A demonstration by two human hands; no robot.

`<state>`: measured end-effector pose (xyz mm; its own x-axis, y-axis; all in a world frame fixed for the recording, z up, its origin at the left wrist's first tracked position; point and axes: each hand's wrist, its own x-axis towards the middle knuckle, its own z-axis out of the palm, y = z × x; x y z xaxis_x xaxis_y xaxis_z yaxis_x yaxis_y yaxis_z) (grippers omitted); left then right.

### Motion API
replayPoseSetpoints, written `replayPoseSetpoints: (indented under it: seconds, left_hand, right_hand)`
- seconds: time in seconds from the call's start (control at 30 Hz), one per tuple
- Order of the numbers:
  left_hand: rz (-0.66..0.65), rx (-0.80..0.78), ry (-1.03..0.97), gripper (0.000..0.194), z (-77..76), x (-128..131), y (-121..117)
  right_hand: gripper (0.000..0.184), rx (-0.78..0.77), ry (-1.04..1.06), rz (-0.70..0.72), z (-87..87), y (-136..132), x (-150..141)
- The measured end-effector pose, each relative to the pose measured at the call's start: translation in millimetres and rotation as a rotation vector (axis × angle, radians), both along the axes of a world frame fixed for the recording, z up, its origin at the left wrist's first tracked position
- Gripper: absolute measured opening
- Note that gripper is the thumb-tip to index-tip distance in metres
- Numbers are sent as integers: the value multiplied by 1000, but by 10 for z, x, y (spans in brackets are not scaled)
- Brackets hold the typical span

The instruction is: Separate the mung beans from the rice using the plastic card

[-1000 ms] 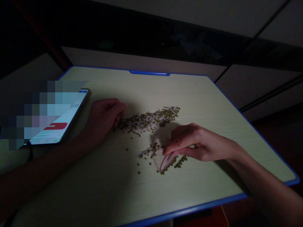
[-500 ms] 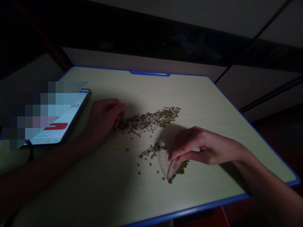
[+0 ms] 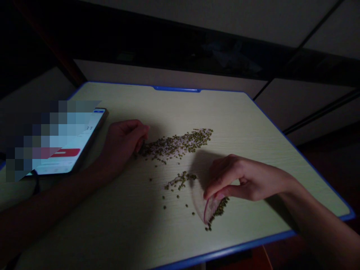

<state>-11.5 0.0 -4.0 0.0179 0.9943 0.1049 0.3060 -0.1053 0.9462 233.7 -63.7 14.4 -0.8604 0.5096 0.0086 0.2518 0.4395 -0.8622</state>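
1. R hand (image 3: 239, 178) pinching clear curved piece (image 3: 209, 210) btwn thumb & fingers; small mung bean batch (image 3: 221, 207) against its R side, nr table (image 3: 253, 221) front.
2. L hand (image 3: 125, 144) curled, touching L end of main mung bean/pale grain pile (image 3: 180, 144); can't tell if gripping any.

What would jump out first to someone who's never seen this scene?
Likely the lit phone at the left of the table, bright against the dimness. Next, the strip of green and pale grains across the middle, then the right hand, nearer the front, pinching a clear piece beside more green grains.
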Motion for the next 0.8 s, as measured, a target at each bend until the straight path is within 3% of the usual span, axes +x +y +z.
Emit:
replayPoseSetpoints:
  seconds: [0.17, 0.3, 0.47, 0.6, 0.8]
  left_hand:
    - [6, -18, -4, 24, 13, 12, -1]
    - [-1, -16, -1, 24, 4, 9, 2]
    - [1, 0, -17, 24, -24, -3, 13]
    - [-1, -10, -7, 23, -24, 0, 19]
    - [5, -5, -15, 23, -26, 8, 14]
  right_hand:
    - [17, -28, 119, -256, 14, 51, 152]
    - [17, -77, 35, -412, 21, 124, 337]
    - [10, -174, -106, -426, 18, 146, 424]
    - [15, -179, -197, -403, 26, 115, 374]
    - [22, -325, -162, -322, 14, 67, 299]
